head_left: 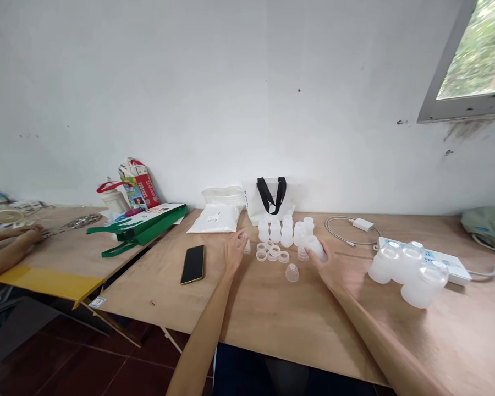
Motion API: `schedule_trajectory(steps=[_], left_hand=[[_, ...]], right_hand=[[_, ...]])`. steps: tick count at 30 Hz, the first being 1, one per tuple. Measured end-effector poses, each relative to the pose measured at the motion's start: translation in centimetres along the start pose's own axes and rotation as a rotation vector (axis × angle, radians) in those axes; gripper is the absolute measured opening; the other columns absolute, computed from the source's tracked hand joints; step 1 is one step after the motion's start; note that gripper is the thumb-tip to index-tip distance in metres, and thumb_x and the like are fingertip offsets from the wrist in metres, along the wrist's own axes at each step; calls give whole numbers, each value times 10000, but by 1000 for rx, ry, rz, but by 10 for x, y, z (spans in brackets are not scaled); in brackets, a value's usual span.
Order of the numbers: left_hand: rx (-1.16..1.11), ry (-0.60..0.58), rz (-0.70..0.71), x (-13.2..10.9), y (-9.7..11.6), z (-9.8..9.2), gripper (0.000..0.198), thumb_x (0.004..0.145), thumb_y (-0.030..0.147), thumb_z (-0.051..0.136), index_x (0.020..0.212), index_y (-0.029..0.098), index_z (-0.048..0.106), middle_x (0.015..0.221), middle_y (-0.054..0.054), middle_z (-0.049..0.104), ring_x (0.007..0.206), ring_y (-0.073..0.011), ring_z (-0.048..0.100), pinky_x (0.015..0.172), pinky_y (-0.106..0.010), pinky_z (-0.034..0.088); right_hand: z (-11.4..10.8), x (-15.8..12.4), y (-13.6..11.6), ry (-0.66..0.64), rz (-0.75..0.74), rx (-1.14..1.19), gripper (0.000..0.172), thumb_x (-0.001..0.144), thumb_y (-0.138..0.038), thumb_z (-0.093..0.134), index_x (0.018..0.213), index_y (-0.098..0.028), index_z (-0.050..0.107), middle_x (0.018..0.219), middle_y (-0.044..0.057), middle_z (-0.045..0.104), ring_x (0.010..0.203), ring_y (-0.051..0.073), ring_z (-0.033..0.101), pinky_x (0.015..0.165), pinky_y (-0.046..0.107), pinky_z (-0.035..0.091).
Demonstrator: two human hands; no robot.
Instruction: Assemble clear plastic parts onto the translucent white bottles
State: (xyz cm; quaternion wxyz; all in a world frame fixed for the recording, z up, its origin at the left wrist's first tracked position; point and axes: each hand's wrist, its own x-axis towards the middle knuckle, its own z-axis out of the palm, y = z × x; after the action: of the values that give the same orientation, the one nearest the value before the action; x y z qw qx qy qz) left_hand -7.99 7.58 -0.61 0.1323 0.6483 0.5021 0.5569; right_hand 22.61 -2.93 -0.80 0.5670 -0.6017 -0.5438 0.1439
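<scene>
Possibly the bottle (pixel 317 250), tilted in the right hand (pixel 329 267) with fingers wrapped round it, could topple the standing bottles (pixel 287 235) if swung — they're close. The left hand (pixel 234 252) bends its fingers beside a cap (pixel 246 247) — grip unclear.

1 phone (pixel 193 264) right of 1 green bag (pixel 161 227)

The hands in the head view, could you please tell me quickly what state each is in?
Left hand: fingers at a clear cap; whether it grips cannot be told.
Right hand: closed on a white bottle, held tilted.
</scene>
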Motion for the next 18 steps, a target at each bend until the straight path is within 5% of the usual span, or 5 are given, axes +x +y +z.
schedule_trajectory(steps=[11, 18], left_hand=[[13, -8, -22, 1, 0, 4, 291, 924, 343, 686, 1186, 230, 743, 1176, -89, 769, 1053, -254, 706, 984, -404, 542], [35, -45, -31, 0, 3, 1, 282, 904, 344, 706, 1163, 239, 744, 1141, -79, 776, 1019, -255, 715, 956, -399, 544]], right_hand=[[-3, 0, -11, -13, 35, 0, 631, 851, -699, 613, 1292, -249, 649, 1272, 102, 734, 1159, 336, 660, 998, 498, 495], [3, -4, -4, -4, -52, 1, 661, 852, -725, 595, 1269, -216, 665, 1176, 124, 770, 1043, 324, 710, 877, 445, 563]])
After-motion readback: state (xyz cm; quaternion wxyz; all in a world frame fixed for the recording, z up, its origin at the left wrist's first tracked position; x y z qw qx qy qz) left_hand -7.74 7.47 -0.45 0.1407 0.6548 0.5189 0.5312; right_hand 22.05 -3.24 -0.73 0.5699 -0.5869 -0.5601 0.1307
